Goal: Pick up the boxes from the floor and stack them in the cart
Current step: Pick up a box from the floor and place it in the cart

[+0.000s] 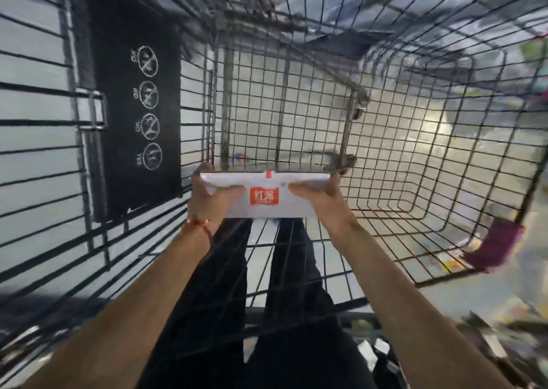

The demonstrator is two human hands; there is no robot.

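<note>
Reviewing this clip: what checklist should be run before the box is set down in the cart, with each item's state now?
1. Grip: left hand and right hand hold the white box at its two ends: ok.
2. Box held level: ok.
3. Box within the walls of the cart: ok.
4. No other box seen on the basket floor ahead: ok.
5. Box touching the basket floor: cannot tell.

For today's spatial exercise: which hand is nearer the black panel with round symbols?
Left. The left hand holds the white box at the end beside the black panel's lower corner. The right hand holds the box's other end, farther from the panel.
</note>
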